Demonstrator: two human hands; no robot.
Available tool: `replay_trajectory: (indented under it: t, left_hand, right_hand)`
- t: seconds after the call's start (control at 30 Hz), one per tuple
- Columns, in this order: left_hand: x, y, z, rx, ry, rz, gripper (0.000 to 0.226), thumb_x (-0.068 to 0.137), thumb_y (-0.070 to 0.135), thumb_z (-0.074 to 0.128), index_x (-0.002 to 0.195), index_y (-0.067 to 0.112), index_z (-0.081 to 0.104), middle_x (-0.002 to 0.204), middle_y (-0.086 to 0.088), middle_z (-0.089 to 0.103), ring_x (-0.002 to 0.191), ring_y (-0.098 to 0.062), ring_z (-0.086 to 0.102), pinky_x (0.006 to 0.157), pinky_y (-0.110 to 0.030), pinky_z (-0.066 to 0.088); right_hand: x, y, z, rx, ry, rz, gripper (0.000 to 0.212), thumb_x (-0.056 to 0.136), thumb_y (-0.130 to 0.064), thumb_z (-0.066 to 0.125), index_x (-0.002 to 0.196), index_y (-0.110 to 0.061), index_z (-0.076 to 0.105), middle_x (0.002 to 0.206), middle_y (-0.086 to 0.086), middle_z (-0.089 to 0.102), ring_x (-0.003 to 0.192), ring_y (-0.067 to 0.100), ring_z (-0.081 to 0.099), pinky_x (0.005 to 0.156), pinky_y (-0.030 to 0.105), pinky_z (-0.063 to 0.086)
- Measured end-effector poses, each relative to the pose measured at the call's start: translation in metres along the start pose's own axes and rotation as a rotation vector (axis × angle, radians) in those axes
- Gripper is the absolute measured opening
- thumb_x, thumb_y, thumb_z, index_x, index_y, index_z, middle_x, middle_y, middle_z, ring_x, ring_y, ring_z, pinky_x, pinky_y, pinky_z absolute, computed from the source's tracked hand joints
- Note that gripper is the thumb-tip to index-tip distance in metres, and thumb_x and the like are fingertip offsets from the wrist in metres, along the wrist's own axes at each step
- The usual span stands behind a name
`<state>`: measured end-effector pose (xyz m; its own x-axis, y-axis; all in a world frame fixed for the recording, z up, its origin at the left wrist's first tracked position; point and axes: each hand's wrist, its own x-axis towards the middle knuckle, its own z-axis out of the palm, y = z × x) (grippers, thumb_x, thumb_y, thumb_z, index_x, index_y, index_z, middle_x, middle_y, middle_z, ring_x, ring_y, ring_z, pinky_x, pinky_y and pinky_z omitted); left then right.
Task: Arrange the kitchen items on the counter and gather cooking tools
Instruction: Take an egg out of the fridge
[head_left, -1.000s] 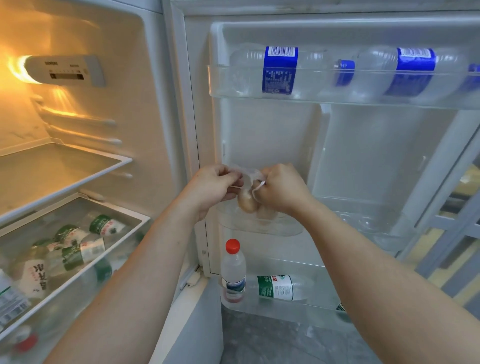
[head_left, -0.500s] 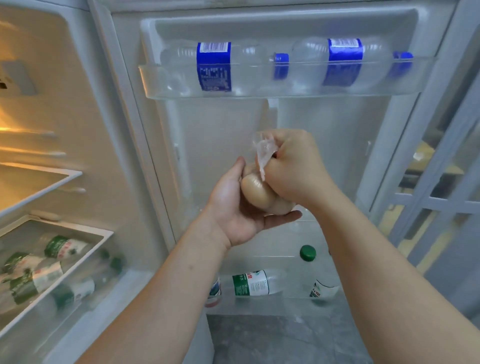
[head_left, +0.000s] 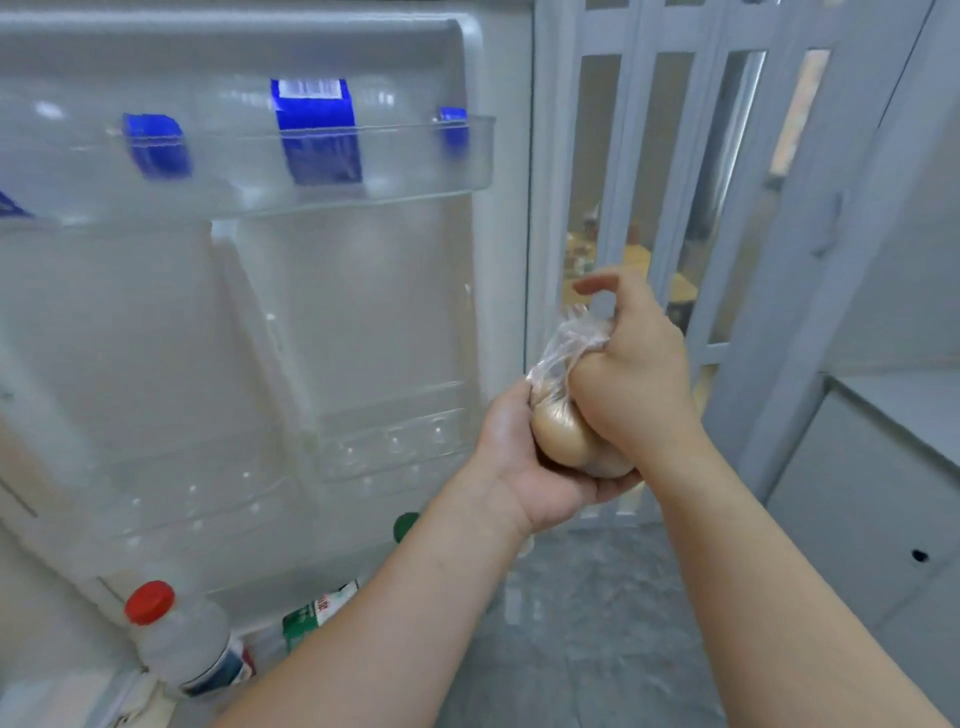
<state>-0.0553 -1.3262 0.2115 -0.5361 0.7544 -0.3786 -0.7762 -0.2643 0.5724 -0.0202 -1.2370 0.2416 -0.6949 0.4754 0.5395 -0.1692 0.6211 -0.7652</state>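
Note:
A clear plastic bag of eggs (head_left: 563, 436) is held in front of me, just right of the open fridge door (head_left: 363, 322). My left hand (head_left: 524, 467) cups the bag from below, palm up, fingers curled under it. My right hand (head_left: 634, 379) grips the twisted top of the bag from above, with its index finger sticking out. Pale brown eggs show through the plastic between the two hands.
The fridge door's top shelf (head_left: 260, 171) holds water bottles with blue labels. A red-capped bottle (head_left: 182, 639) and a green-labelled bottle (head_left: 317, 613) lie in the bottom shelf. A grey slatted folding door (head_left: 727, 208) stands behind my hands, and a grey cabinet (head_left: 893, 467) is at right.
I have turned right, away from the fridge interior. Both hands lifted the bag of eggs out of the door shelf and carried it rightward; my left hand moved from the bag's top to underneath.

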Motion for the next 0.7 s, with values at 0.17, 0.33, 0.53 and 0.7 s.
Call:
replay_trajectory:
  t: [0.17, 0.33, 0.53, 0.7]
  left_hand:
    - [0.061, -0.009, 0.030, -0.057, 0.094, 0.010, 0.041, 0.093, 0.040, 0.048, 0.116, 0.015, 0.072, 0.111, -0.015, 0.074, 0.109, -0.036, 0.066, 0.097, -0.053, 0.048]
    - [0.118, -0.002, 0.039, -0.049, 0.172, 0.060, 0.043, 0.093, 0.039, 0.050, 0.123, 0.014, 0.069, 0.117, -0.016, 0.072, 0.112, -0.038, 0.066, 0.101, -0.057, 0.047]
    - [0.170, 0.009, 0.046, 0.011, 0.278, 0.214, 0.043, 0.094, 0.046, 0.056, 0.122, 0.016, 0.069, 0.116, -0.015, 0.072, 0.110, -0.037, 0.067, 0.101, -0.058, 0.047]
    - [0.190, 0.017, 0.047, 0.028, 0.357, 0.387, 0.037, 0.095, 0.047, 0.054, 0.113, 0.020, 0.070, 0.112, -0.013, 0.074, 0.105, -0.034, 0.071, 0.092, -0.056, 0.053]
  right_hand:
    - [0.051, 0.052, -0.023, 0.016, -0.162, 0.174, 0.077, 0.083, 0.008, 0.044, 0.150, -0.028, 0.037, 0.085, 0.001, 0.064, 0.053, 0.001, 0.052, 0.047, 0.013, 0.041]
    - [0.106, 0.089, -0.027, -0.031, -0.366, 0.135, 0.068, 0.084, 0.008, 0.044, 0.143, -0.024, 0.052, 0.135, 0.000, 0.061, 0.089, 0.006, 0.060, 0.066, 0.010, 0.040]
    - [0.148, 0.131, -0.014, 0.000, -0.452, 0.068, 0.057, 0.084, 0.007, 0.052, 0.128, -0.027, 0.064, 0.134, -0.001, 0.061, 0.118, 0.016, 0.058, 0.084, 0.019, 0.041]
    - [0.170, 0.145, 0.003, 0.055, -0.534, 0.023, 0.053, 0.088, 0.002, 0.057, 0.132, -0.028, 0.062, 0.133, 0.003, 0.060, 0.109, 0.016, 0.060, 0.079, 0.021, 0.042]
